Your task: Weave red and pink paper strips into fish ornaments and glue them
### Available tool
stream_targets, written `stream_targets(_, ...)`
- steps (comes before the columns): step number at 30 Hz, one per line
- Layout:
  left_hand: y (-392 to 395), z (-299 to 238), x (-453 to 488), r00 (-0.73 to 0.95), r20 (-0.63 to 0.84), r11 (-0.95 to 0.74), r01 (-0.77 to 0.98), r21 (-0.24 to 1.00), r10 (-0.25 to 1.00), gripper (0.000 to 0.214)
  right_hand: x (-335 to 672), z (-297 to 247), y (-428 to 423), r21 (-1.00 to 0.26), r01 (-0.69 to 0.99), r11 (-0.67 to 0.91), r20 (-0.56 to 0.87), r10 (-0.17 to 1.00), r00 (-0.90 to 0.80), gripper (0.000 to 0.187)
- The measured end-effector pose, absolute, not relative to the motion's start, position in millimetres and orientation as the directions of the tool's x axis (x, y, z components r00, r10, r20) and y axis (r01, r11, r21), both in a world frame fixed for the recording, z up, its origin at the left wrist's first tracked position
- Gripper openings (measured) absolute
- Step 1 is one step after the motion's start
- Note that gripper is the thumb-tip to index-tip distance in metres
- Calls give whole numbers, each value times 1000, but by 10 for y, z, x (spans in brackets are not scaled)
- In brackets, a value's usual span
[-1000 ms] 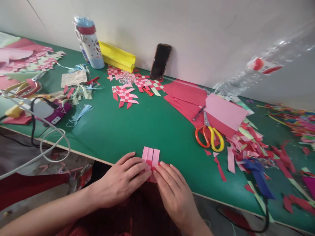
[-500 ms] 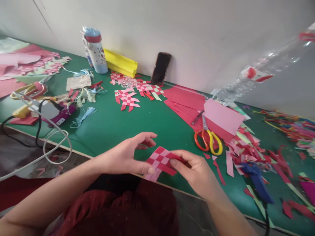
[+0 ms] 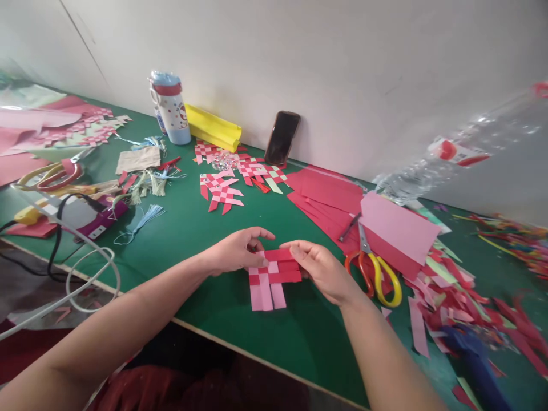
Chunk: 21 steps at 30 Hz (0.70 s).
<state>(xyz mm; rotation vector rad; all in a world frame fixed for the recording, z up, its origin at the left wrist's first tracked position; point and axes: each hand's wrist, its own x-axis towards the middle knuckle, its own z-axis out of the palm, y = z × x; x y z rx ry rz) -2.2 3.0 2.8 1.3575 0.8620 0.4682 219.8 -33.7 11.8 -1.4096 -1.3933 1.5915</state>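
Observation:
A woven paper fish (image 3: 268, 290) of red and pink strips is between my two hands, over the green table near its front edge. Its pink strips hang toward me and its red strips point right. My left hand (image 3: 242, 249) pinches the checkered upper left part between thumb and fingers, with the index finger stretched out above. My right hand (image 3: 319, 268) grips the red strips at the upper right corner, thumb on top; its other fingers are partly hidden behind the paper. Finished-looking woven fish (image 3: 220, 191) lie farther back on the table.
Scissors (image 3: 374, 274) lie right of my right hand, beside red sheets (image 3: 325, 191), a pink sheet (image 3: 398, 228) and paper scraps. A blue glue gun (image 3: 475, 357) is at right. Behind stand a bottle (image 3: 171, 111) and a phone (image 3: 281, 137); a cable (image 3: 98, 251) loops at left.
My left hand has closed on the woven paper, where it was loosely spread before. The piece has turned and moved away from the table edge, its strips now spread apart. The view has shifted.

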Motion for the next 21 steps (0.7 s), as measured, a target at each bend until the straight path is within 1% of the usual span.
stream_targets(2,36,-11,-18,591,-268,212,163,964,761,53,2194,51,-344,-949,129,-288,-311,922,-232,41)
stream_targets(3,34,-20,-11,580,-267,219,153,964,769,53,2189,24,-352,-953,120,-277,-298,929,-221,39)
stream_targets(7,1,-27,38,558,-285,256,132,958,779,53,2173,-26,-387,-957,179,-227,-259,948,-184,31)
stream_targets(9,-17,-24,50,565,-312,283,142,949,764,53,2181,-21,-391,-949,214,-230,-268,948,-169,29)
stream_targets(11,-25,-14,39,581,-321,274,171,947,748,52,2202,-5,-386,-941,235,-243,-286,943,-172,28)
stream_targets(12,-23,-4,24,576,-306,232,202,952,758,51,2215,5,-383,-936,250,-249,-296,939,-176,28)
stream_targets(14,-10,22,-21,516,-223,62,311,948,827,42,2243,23,-379,-921,291,-259,-318,930,-181,27)
stream_targets(16,3,52,-71,434,-79,-145,460,876,897,29,2261,33,-383,-902,349,-253,-330,926,-182,25)
stream_targets(17,5,66,-93,421,-4,-237,519,821,907,23,2265,34,-388,-893,382,-239,-326,928,-182,24)
stream_targets(19,-13,89,-120,483,112,-404,560,724,869,18,2263,29,-401,-867,459,-194,-305,935,-180,23)
stream_targets(21,-60,107,-120,621,177,-561,501,659,763,21,2255,17,-413,-825,547,-144,-276,946,-168,23)
